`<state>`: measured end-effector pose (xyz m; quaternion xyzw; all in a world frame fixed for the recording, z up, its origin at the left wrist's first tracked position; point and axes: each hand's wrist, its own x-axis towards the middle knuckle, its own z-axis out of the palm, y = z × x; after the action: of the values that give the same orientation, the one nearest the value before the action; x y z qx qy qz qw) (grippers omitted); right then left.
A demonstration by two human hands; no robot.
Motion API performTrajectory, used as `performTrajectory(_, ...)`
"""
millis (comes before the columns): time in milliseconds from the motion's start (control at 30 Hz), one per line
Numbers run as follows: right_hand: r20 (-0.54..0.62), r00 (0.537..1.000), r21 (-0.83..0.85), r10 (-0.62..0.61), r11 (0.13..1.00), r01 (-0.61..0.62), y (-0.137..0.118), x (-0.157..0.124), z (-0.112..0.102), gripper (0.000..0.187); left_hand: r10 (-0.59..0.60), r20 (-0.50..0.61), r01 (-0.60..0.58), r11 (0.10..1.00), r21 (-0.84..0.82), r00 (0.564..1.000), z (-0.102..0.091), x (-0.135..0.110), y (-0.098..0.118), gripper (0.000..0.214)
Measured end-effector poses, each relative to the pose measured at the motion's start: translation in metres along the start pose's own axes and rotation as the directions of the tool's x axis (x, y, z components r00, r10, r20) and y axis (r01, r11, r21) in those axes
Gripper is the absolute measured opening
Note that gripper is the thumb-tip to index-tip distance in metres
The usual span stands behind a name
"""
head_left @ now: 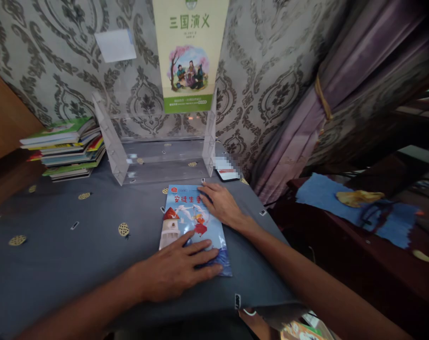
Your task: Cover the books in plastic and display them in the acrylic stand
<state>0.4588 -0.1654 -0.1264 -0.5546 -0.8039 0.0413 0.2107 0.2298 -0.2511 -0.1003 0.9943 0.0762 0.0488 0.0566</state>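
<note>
A blue illustrated book (188, 219) with red Chinese characters lies on the dark grey tablecloth (97, 250). Across its lower part rests my left hand (181, 267), fingers spread flat on the cover. My right hand (219, 200) touches the upper right corner, its fingers stretched over part of the title. Behind the book stands a clear plastic rack (158, 172). Above the rack, a green and cream book or poster (188, 101) shows against the wall; what supports it I cannot tell.
A stack of books (72, 153) sits left of the rack. A phone-like device (227, 169), partly blurred, lies by the rack's right foot. Purple curtain (288, 127) hangs at the right. Beyond the table edge, a blue cloth (328, 203) covers part of a dark red surface.
</note>
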Motion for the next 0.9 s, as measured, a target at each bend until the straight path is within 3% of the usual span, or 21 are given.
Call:
performTrajectory(100, -0.038, 0.999, 0.158, 0.031, 0.987, -0.025, 0.006, -0.002, -0.001, 0.035, -0.061, 0.022, 0.063, 0.99, -0.123, 0.998, -0.017, -0.022, -0.001, 0.041)
performTrajectory(200, -0.026, 0.994, 0.392, 0.106, 0.916, -0.087, 0.014, 0.002, 0.001, 0.034, -0.184, 0.034, 0.187, 0.95, -0.251, 0.982, -0.037, -0.029, 0.001, 0.027)
performTrajectory(267, -0.004, 0.988, 0.546, 0.156, 0.828, -0.128, 0.022, 0.004, 0.003, 0.032, -0.302, 0.06, 0.307, 0.915, -0.263, 0.951, -0.044, -0.018, 0.0, 0.021)
performTrajectory(367, 0.003, 0.977, 0.702, 0.215, 0.695, -0.155, 0.032, 0.003, 0.008, 0.031, -0.513, 0.033, 0.513, 0.85, -0.116, 0.858, -0.041, 0.019, -0.009, 0.027)
performTrajectory(467, -0.02, 0.966, 0.753, 0.259, 0.64, -0.156, 0.039, -0.005, 0.011, 0.032, -0.62, -0.038, 0.621, 0.782, 0.057, 0.784, -0.029, 0.06, -0.022, 0.029)
performTrajectory(567, -0.055, 0.956, 0.754, 0.29, 0.64, -0.151, 0.043, -0.015, 0.012, 0.033, -0.671, -0.048, 0.668, 0.725, 0.168, 0.74, -0.021, 0.088, -0.033, 0.04)
performTrajectory(767, -0.075, 0.95, 0.733, 0.302, 0.663, -0.153, 0.041, -0.019, 0.01, 0.033, -0.722, -0.025, 0.707, 0.668, 0.232, 0.691, -0.021, 0.107, -0.039, 0.036)
performTrajectory(900, -0.065, 0.954, 0.736, 0.293, 0.66, -0.152, 0.041, -0.018, 0.008, 0.032, -0.726, -0.013, 0.706, 0.665, 0.243, 0.688, -0.022, 0.112, -0.039, 0.032)
